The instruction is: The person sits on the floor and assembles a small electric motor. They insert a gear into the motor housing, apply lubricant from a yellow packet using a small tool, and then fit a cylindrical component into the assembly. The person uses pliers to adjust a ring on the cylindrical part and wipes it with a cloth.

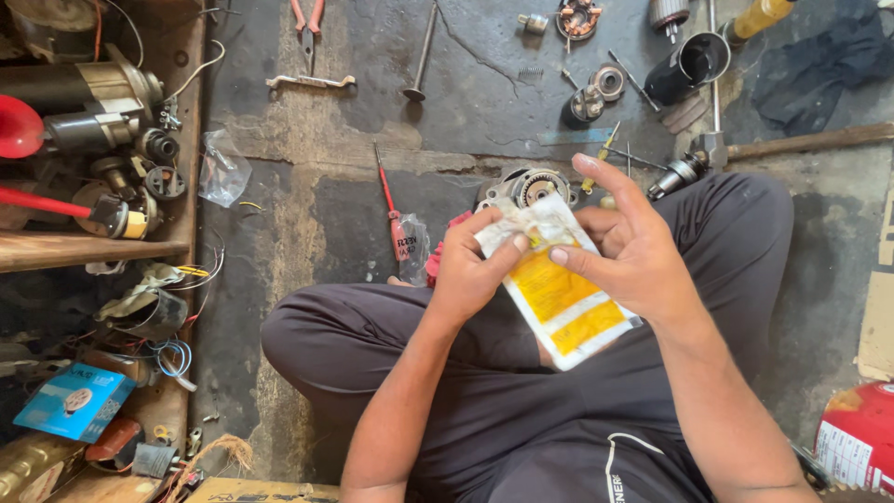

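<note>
I see the white-and-yellow packet [557, 284] held over the lap, its long axis running from upper left down to lower right, left hand [470, 270] pinching the top corner, right hand [633, 251] gripping the right edge, forefinger raised.

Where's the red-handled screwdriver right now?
The red-handled screwdriver lies on the concrete floor left of the left hand, beside a small clear plastic bag.
</note>
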